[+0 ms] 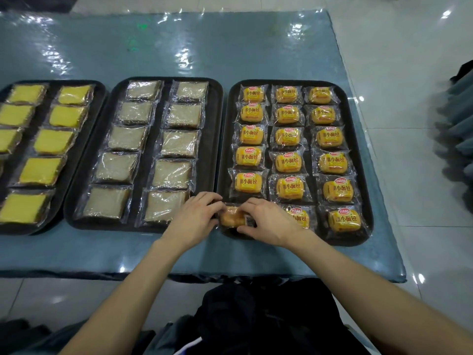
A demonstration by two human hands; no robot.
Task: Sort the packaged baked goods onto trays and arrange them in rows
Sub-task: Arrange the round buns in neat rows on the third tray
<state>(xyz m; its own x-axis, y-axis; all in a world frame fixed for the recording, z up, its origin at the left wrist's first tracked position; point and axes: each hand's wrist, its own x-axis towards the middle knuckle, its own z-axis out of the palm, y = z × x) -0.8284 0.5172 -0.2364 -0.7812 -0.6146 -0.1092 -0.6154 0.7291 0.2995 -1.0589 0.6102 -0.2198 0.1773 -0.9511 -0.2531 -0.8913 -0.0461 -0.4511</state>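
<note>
On the right tray, both hands pinch a bun.

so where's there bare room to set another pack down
Free: table at the far side and along its near edge; narrow centre lane of the middle tray. Crowded: right tray, where left hand and right hand hold a bun pack.

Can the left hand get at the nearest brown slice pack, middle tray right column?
Likely yes: left hand lies right beside that brown slice pack, nothing between. But it grips the bun packet with the right hand, so must release first.
</note>
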